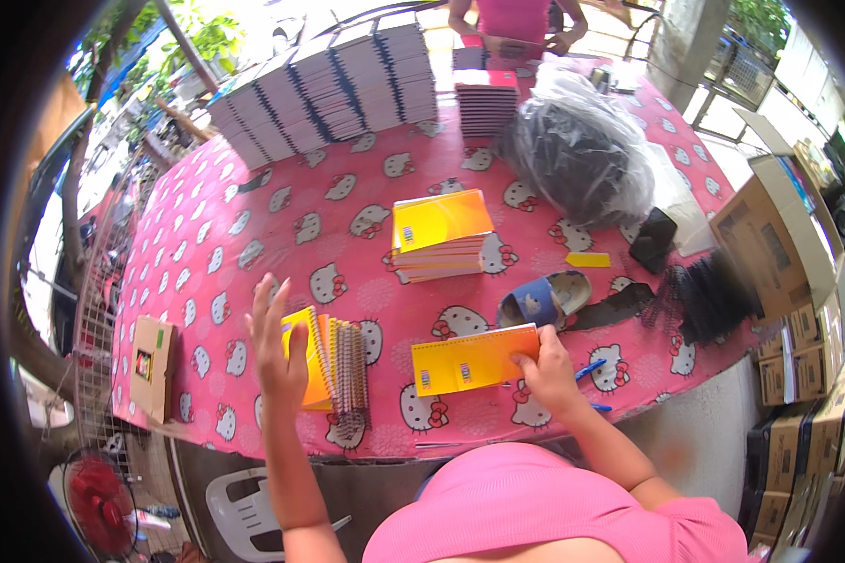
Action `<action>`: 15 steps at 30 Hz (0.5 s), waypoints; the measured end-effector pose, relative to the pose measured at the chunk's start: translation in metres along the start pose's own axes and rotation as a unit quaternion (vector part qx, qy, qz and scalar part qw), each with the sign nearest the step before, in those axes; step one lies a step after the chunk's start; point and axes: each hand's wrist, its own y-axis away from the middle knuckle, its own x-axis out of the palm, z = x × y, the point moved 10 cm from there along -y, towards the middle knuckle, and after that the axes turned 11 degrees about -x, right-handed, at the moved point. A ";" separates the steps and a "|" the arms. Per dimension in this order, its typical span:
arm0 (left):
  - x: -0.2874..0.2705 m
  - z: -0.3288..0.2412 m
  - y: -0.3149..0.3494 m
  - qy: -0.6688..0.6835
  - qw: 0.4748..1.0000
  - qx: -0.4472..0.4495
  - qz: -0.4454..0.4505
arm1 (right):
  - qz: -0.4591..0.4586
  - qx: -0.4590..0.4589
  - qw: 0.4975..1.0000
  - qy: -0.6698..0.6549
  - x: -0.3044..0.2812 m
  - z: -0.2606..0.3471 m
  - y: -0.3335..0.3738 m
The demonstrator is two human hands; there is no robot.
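Observation:
My right hand (546, 373) grips the right end of an orange-yellow notebook (465, 364), thumb on its cover, just above the table's near side. A row of small punched holes runs along its far edge, and no coil shows there. My left hand (282, 352) is raised with its fingers spread and holds nothing. Just beside it lies a stack of coil-bound yellow notebooks (327, 361), their coils toward the right. Farther off, at mid-table, rises a pile of yellow-covered notebooks (441, 235) without visible coils.
Behind stand tall coil-bound book stacks (333, 89), a pink-covered stack (486, 105) and a plastic bag of dark material (582, 141). Right are a blue sandal (540, 302), phone (652, 239), black coils (704, 305) and cardboard boxes (770, 235). A person (514, 23) works opposite.

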 end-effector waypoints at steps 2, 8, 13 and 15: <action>0.013 -0.057 0.025 0.101 0.994 0.031 0.002 | -0.020 0.030 0.973 -0.228 0.004 -0.013 -0.002; 0.171 -0.117 0.096 -0.006 0.969 0.142 0.200 | 0.075 -0.208 0.957 -0.191 0.036 0.039 -0.008; 0.161 -0.118 0.088 0.029 0.975 0.158 0.153 | -0.163 -0.113 0.961 0.192 -0.123 -0.055 -0.067; 0.166 -0.122 0.083 0.035 0.973 0.155 0.168 | -0.169 0.030 0.932 0.318 -0.167 -0.109 -0.075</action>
